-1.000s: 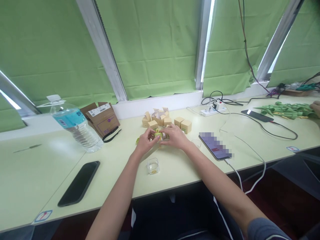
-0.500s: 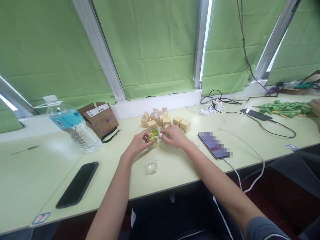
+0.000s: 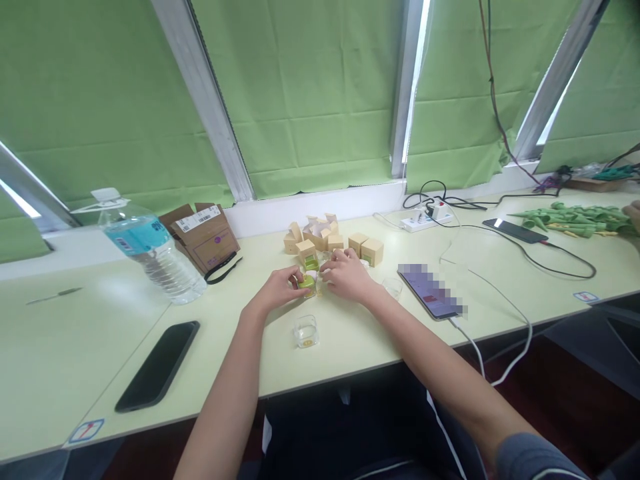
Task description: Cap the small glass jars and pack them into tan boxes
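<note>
My left hand (image 3: 277,290) has its thumb and fingers closed around a small clear container with a green top (image 3: 308,283), resting low over the table. Just to the right, my right hand (image 3: 346,275) has its fingertips bent down beside that container. What those fingertips pinch, if anything, is hidden. A second green piece (image 3: 311,264) lies behind the container, in front of a small tan cardboard box (image 3: 306,249). Nearer to me stands a clear, square-sided plastic cup (image 3: 306,332) with a yellow mark. Another clear piece (image 3: 393,287) lies beyond my right wrist.
Several small tan boxes (image 3: 370,251) stand behind my hands. On the left are a water bottle (image 3: 150,247), an open brown carton (image 3: 207,240) and a black phone (image 3: 157,367). A charging phone (image 3: 430,291), power strip (image 3: 425,220) and green pieces (image 3: 575,219) are on the right.
The view has shifted slightly. My right fingertips have moved a little beside the green-topped container, and a pale pinkish bit now shows by its top. My left hand keeps its hold.
</note>
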Tool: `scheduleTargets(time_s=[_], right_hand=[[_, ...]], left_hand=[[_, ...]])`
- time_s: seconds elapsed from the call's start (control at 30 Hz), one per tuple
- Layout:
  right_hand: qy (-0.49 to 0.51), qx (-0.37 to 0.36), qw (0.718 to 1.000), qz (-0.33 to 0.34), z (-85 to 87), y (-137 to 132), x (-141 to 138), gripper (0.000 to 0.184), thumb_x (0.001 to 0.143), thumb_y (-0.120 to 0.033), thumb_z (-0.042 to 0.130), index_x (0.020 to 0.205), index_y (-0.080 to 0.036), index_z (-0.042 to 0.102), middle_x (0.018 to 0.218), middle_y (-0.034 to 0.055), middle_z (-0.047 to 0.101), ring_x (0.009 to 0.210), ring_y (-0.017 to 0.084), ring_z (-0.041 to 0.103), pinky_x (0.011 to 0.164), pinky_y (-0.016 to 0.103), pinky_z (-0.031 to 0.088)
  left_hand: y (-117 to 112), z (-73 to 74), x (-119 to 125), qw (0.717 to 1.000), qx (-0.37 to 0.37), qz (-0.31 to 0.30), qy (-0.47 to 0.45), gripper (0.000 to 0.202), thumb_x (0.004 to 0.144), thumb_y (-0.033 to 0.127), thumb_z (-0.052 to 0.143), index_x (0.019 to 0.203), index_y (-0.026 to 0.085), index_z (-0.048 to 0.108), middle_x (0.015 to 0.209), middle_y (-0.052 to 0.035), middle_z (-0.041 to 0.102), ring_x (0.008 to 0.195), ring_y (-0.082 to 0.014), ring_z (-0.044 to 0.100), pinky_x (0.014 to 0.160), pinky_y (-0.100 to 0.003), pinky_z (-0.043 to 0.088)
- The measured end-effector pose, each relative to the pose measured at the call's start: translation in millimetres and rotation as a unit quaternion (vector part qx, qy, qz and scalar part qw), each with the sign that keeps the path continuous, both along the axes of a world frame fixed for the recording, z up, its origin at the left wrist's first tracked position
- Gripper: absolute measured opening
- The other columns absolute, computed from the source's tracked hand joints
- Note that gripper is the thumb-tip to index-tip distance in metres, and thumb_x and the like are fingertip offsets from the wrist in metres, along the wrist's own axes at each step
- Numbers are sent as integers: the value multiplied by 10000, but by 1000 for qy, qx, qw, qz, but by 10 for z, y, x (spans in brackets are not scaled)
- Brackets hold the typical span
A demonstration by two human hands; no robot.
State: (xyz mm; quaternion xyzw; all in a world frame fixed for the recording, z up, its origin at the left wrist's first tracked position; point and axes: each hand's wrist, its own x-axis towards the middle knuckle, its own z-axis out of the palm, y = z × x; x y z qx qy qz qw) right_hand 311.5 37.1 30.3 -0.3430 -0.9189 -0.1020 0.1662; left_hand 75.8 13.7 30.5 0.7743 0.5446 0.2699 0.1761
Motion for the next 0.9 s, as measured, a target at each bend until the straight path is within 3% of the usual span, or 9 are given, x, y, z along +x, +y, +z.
scheduleTargets(time_s=[0.13,0.37,0.6,0.77,0.9], right_hand=[[-21,2,1000,6,-8,-15,-12,269,870,-150,552,983,-178,795,1240,111,726,1123,295,473,890,438,284],[-64,-3,998,-10,-29,-19,-21,250,848,-176,576,971,-116,785,1145,181,733,1113,315,477,870,429,292],[-82,-3,996,-35,-38,-17,-12,248,873,-169,552,969,-105,772,1042,179,738,1086,313,509,856,420,313],[-64,1,997,-42,-53,-9,-14,225,861,-186,569,942,-118,767,1004,175,741,1049,315,528,846,425,328],[-70,-4,997,-44,-53,-10,-14,228,859,-184,570,946,-120,770,1020,183,737,1047,319,530,853,427,335]], left_hand=[[-19,25,-2,1000,-7,-3,2,350,688,459,795,740,205,560,765,14,650,685,-152,562,633,-271,430],[-28,44,-36,1000,-17,-8,3,351,685,457,795,752,205,559,767,18,646,685,-146,549,631,-267,419],[-24,38,-54,1000,-24,-4,3,385,692,530,791,794,205,611,831,-2,675,738,-166,577,667,-282,435],[15,56,-92,997,63,49,19,371,933,524,479,840,209,652,900,-44,679,828,-202,598,765,-330,464],[74,5,-200,987,92,125,48,221,884,325,472,926,218,661,1022,-69,654,911,-229,615,897,-383,477]])
